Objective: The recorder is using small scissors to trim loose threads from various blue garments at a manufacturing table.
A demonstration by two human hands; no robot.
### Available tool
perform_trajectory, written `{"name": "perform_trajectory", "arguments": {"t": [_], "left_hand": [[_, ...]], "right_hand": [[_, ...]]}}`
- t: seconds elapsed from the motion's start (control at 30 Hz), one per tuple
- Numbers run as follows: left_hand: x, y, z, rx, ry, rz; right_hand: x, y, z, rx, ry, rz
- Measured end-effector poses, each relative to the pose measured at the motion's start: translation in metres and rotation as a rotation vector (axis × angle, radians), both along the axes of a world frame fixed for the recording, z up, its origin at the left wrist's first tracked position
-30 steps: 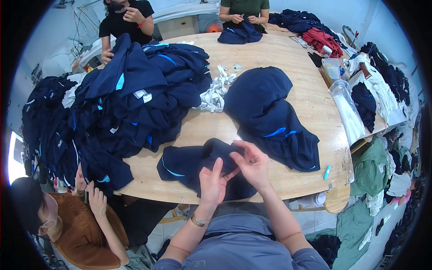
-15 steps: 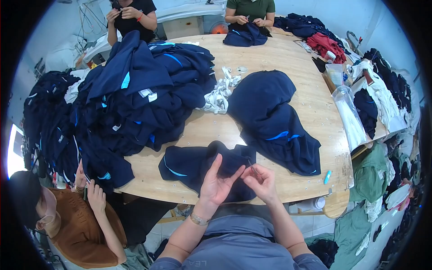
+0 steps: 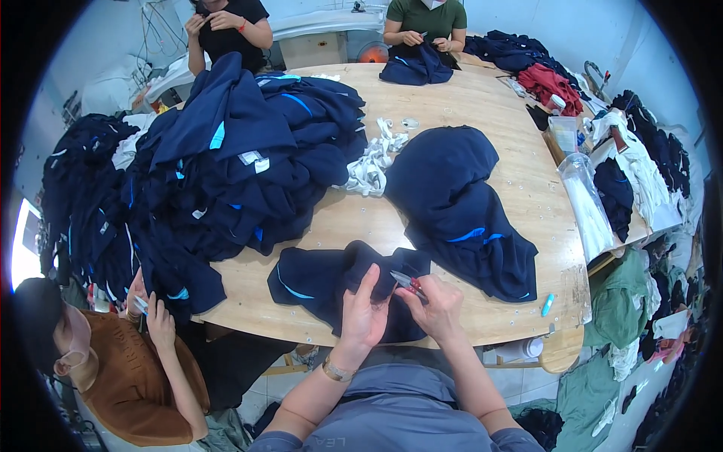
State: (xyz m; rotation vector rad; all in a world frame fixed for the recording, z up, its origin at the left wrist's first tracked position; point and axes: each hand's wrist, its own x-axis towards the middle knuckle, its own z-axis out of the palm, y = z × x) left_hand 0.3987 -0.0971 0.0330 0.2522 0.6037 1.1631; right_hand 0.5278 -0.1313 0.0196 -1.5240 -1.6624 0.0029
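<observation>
My left hand (image 3: 363,316) grips a navy garment (image 3: 310,280) with light-blue trim, thumb upright against a raised fold of the cloth. The garment lies partly spread at the table's near edge. In my right hand (image 3: 439,307) is a pair of thread snips (image 3: 405,281) with pale metal blades and a reddish grip. Its blades point up and left, close beside the cloth at my left hand. The fingertips of my left hand are partly hidden by the fabric and the snips.
A tall heap of navy garments (image 3: 248,166) fills the table's left. Another navy garment (image 3: 444,181) lies ahead right, near white strips (image 3: 369,169). A turquoise stick-like object (image 3: 547,305) sits at the right edge. A co-worker (image 3: 135,369) sits left; two more work across the table.
The snips in my right hand have swung into plain sight, blades now toward the cloth. My left hand has closed on the garment, where its fingers were stretched out before.
</observation>
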Motion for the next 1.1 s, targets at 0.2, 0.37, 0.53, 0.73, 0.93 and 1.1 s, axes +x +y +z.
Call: {"name": "perform_trajectory", "arguments": {"t": [0.2,0.37,0.53,0.73,0.93,1.1], "left_hand": [[0.003,-0.002,-0.005,0.050,0.036,0.037],[0.002,-0.003,-0.006,0.083,0.062,0.024],[0.002,-0.002,0.004,-0.002,0.001,-0.039],[0.000,-0.004,-0.007,0.035,0.030,-0.021],[0.000,-0.003,-0.003,0.082,0.110,-0.023],[0.000,-0.002,-0.014,0.157,0.212,0.031]], "right_hand": [[0.001,0.003,0.004,0.033,-0.072,0.003],[0.001,0.005,-0.002,0.075,0.011,0.025],[-0.007,0.007,0.001,-0.103,1.026,0.074],[-0.022,0.021,0.011,0.000,0.687,0.134],[-0.006,0.018,0.007,-0.145,0.599,0.073],[-0.006,0.015,0.012,-0.085,0.369,0.129]]}}
